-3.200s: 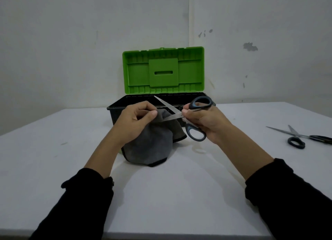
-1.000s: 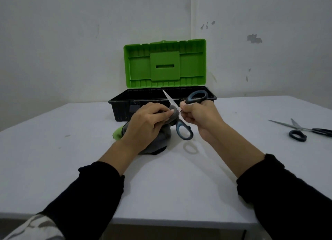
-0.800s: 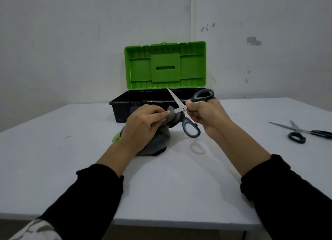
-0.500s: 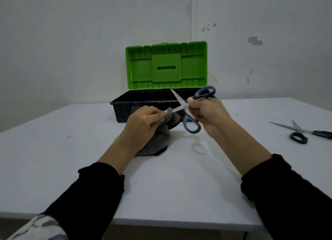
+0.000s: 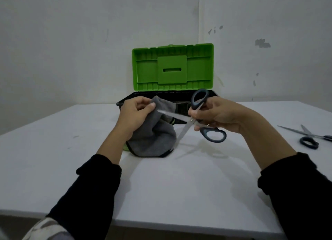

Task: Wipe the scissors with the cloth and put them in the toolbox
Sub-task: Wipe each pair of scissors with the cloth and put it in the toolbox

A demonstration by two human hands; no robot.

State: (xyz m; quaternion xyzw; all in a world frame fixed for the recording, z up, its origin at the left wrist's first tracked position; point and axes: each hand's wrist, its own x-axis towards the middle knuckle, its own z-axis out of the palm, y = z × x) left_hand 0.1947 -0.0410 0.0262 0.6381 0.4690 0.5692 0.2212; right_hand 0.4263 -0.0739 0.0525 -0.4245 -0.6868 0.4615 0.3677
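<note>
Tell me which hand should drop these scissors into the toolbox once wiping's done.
The right hand, probably. It already grips the scissors by their handles, just in front of the open toolbox. The left hand is busy pinching the grey cloth around one blade.

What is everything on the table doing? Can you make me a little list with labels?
left hand: pinches the grey cloth around one blade
right hand: holds the open scissors by the handles
toolbox: black, green lid standing open, behind the hands
second scissors: lying open on the table, at the right
wiping: under way, scissors not in the toolbox yet
</note>
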